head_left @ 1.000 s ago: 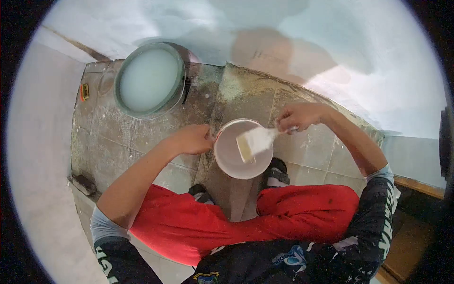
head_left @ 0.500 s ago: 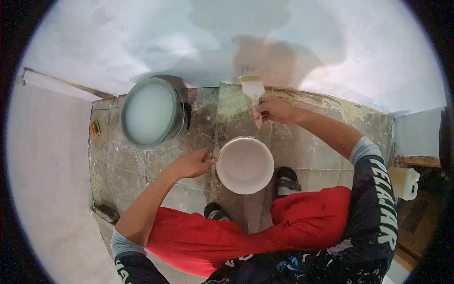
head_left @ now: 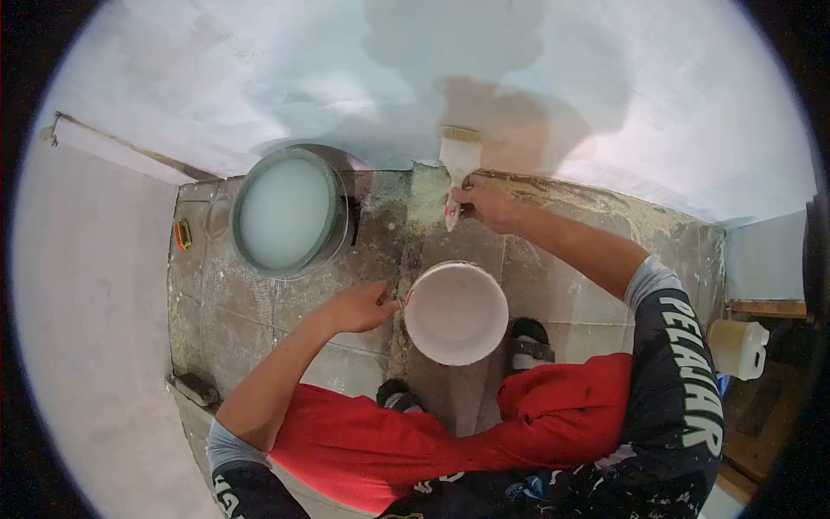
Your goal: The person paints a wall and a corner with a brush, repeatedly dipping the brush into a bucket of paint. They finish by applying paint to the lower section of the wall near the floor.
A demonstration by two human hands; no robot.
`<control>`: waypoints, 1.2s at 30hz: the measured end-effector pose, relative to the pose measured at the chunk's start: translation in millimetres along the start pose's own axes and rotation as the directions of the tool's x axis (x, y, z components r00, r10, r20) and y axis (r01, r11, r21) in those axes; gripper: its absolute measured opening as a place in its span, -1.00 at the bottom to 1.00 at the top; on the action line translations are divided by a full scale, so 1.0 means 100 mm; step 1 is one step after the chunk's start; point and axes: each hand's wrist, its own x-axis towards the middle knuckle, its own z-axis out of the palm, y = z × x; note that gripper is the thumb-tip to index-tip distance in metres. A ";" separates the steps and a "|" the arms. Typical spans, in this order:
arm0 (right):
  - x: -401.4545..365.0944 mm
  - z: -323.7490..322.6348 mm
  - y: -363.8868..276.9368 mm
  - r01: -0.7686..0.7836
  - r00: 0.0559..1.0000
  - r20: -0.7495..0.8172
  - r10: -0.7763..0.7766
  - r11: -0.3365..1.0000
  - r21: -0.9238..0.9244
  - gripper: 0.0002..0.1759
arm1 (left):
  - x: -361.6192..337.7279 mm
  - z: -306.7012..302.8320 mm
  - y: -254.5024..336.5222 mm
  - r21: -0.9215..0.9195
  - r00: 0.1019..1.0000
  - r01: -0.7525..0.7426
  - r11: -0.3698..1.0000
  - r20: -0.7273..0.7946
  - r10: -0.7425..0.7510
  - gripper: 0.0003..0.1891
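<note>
A wide paintbrush (head_left: 460, 157) is held by its white handle in my right hand (head_left: 486, 206), its bristles up against the foot of the pale wall (head_left: 346, 78). My left hand (head_left: 367, 307) is closed at the left rim of a small white bucket (head_left: 456, 313), which hangs or stands between my feet and holds whitish liquid. To the upper left stands a large green-grey bucket (head_left: 242, 233) filled with milky liquid.
A small yellow and red object (head_left: 182, 234) lies on the tiled floor (head_left: 233, 298) by the left wall. A dark block (head_left: 198, 389) sits at lower left. At the right is a yellowish jerrycan (head_left: 737, 348) near a wooden edge (head_left: 768, 307).
My right hand has moved slightly left with the brush, which is now more upright. The view has shifted a little, so buckets and floor appear slightly lower and further right.
</note>
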 end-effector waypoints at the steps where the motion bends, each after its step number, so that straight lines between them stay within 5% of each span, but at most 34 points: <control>1: -0.02 0.00 0.03 -0.001 1.000 -0.002 0.001 1.000 -0.003 -0.78 | 0.00 -0.01 0.02 -0.002 1.000 -0.003 1.000 0.000 0.003 -0.46; 6: 0.02 -0.08 0.22 -0.185 0.982 -0.001 0.186 0.977 -0.108 -0.80 | 0.05 -0.01 0.04 -0.013 0.997 0.026 1.000 0.071 -0.025 -0.44; 9: 0.13 -0.13 0.30 -0.231 0.973 0.024 0.231 0.973 -0.018 -0.80 | -0.02 -0.04 0.12 0.051 0.999 0.007 0.999 0.033 -0.009 -0.44; 19: 0.17 0.09 -0.07 -0.079 0.995 -0.066 0.080 0.997 0.020 -0.79 | -0.03 -0.04 0.06 0.024 0.998 0.050 0.998 0.047 -0.051 -0.44; 21: 0.09 0.13 -0.07 0.014 0.997 0.072 -0.013 1.000 -0.016 -0.78 | -0.02 -0.04 0.07 -0.002 0.997 0.046 0.999 0.067 -0.046 -0.44; 28: 0.14 -0.01 0.26 -0.145 0.988 -0.071 0.140 0.986 -0.081 -0.77 | 0.04 0.00 0.04 0.015 1.000 -0.020 1.000 0.013 0.020 -0.46; 31: 0.37 -0.25 0.44 -0.192 0.974 0.065 0.215 0.947 -0.258 -0.79 | 0.00 -0.02 0.07 -0.026 0.999 0.013 1.000 0.030 -0.012 -0.48; 36: 0.23 -0.05 0.03 -0.122 0.990 -0.065 0.127 0.989 0.078 -0.73 | 0.06 0.07 -0.08 0.009 1.000 -0.021 1.000 -0.009 0.021 -0.50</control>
